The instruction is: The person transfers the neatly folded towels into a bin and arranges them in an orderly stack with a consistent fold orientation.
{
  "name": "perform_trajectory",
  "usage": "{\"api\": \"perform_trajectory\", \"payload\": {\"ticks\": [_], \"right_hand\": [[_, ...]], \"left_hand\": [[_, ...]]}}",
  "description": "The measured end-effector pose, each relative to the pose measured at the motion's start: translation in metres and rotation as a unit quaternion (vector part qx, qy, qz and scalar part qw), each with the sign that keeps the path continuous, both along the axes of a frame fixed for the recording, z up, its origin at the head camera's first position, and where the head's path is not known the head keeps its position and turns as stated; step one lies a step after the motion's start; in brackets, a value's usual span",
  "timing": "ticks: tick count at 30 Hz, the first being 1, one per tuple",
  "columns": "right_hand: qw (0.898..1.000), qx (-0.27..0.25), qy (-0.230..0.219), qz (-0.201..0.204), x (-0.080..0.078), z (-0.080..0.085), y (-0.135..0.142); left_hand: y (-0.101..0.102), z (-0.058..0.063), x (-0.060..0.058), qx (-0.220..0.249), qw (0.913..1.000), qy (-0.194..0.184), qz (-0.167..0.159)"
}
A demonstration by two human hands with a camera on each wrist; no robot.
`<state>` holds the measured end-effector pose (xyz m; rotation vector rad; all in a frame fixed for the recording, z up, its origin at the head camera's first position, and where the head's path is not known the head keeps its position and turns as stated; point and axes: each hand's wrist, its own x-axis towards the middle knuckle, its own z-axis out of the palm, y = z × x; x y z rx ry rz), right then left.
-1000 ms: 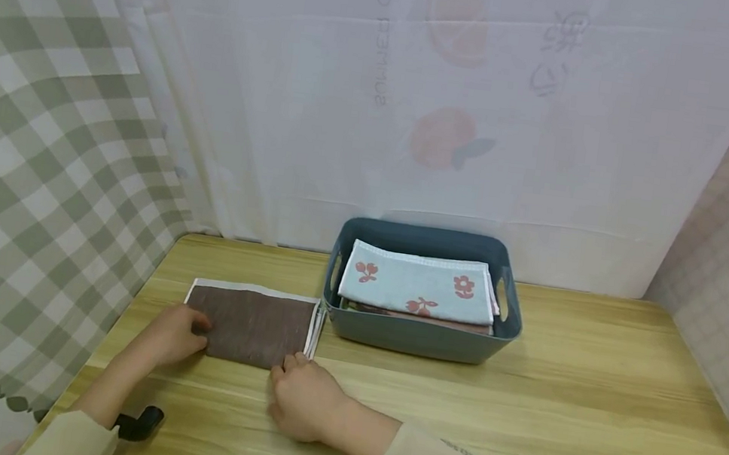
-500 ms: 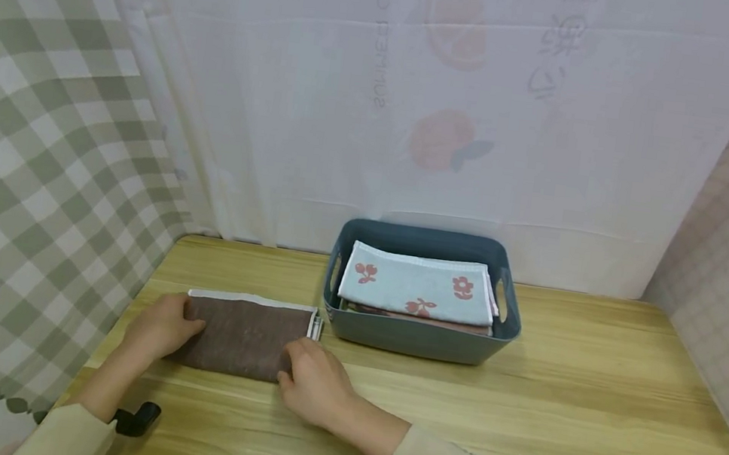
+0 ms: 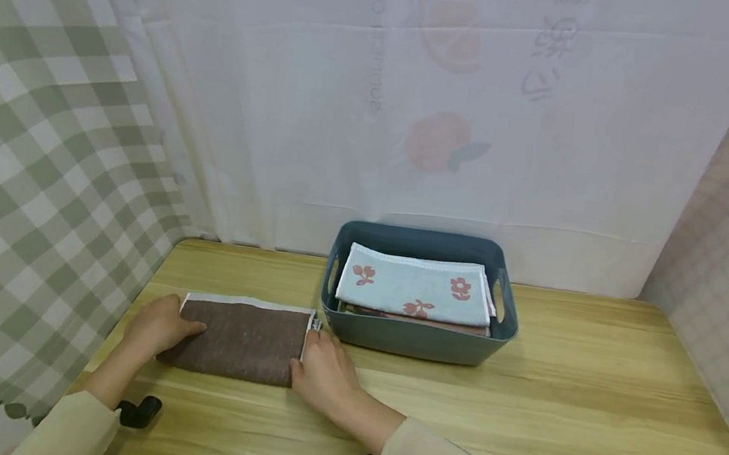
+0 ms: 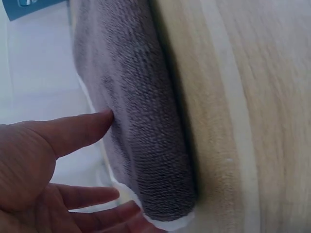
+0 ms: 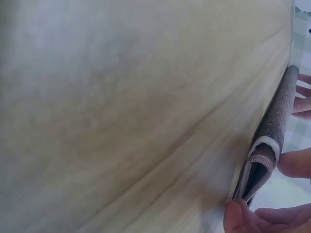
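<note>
A folded brown-grey towel with a white hem lies on the table, left of the basket. My left hand holds its left end, thumb laid on top; in the left wrist view the fingers reach to the hemmed edge, and what lies beneath is hidden. At the other end, my right hand pinches the towel beside a small tag. From the right wrist view, the towel's rounded fold and its stacked layers show, with the thumb against the fold and fingertips at the lower layers.
A blue-grey basket with handle slots stands right of the towel, close to my right hand. In it lie folded cloths, the top one a pale blue towel with red flower and cherry prints. Checked cloth hangs at the left, white cloth behind.
The towel has come slightly toward me, its near edge lower in view. Both hands have shifted a little; the right hand has moved up along the towel's right end, covering more of its edge.
</note>
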<state>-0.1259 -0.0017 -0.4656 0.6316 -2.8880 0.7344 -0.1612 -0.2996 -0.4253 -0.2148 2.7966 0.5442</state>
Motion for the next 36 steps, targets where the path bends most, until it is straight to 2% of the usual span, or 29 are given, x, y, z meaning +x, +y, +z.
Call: {"api": "perform_trajectory", "payload": {"ticks": [4,11,14,21,24,25,27,30,34,35,36], "right_hand": [[1.0,0.013,-0.003,-0.01,-0.003,-0.001,-0.001],[0.998,0.008,-0.052,-0.04,-0.006,0.001,-0.007],[0.995,-0.004,-0.078,-0.057,-0.006,0.001,-0.009],[0.983,-0.11,-0.113,-0.094,-0.006,0.002,-0.013],[0.971,-0.172,-0.135,-0.099,-0.007,0.004,-0.013],[0.964,-0.196,-0.148,-0.104,-0.008,0.005,-0.013],[0.94,-0.257,-0.19,-0.116,-0.01,0.006,-0.014],[0.899,-0.329,-0.252,-0.139,-0.012,0.011,-0.016],[0.845,-0.393,-0.326,-0.16,-0.01,0.017,-0.016],[0.83,-0.409,-0.343,-0.165,-0.008,0.018,-0.017],[0.809,-0.432,-0.361,-0.169,-0.007,0.018,-0.018]], "left_hand": [[-0.002,-0.005,-0.002,0.022,0.9997,0.005,0.008],[-0.004,-0.012,-0.001,0.047,0.9986,0.018,0.017],[-0.005,-0.015,-0.002,0.072,0.9968,0.012,0.033],[-0.006,-0.018,-0.001,0.097,0.994,-0.011,0.05],[-0.006,-0.017,0.0,0.12,0.991,-0.015,0.058],[-0.006,-0.018,-0.001,0.132,0.9893,-0.016,0.061],[-0.008,-0.019,-0.002,0.156,0.9853,-0.021,0.066],[-0.011,-0.021,-0.004,0.194,0.9777,-0.03,0.073],[-0.014,-0.021,-0.004,0.228,0.9678,-0.063,0.085],[-0.015,-0.02,-0.004,0.237,0.9644,-0.073,0.09],[-0.016,-0.019,-0.004,0.242,0.9624,-0.082,0.093]]}}
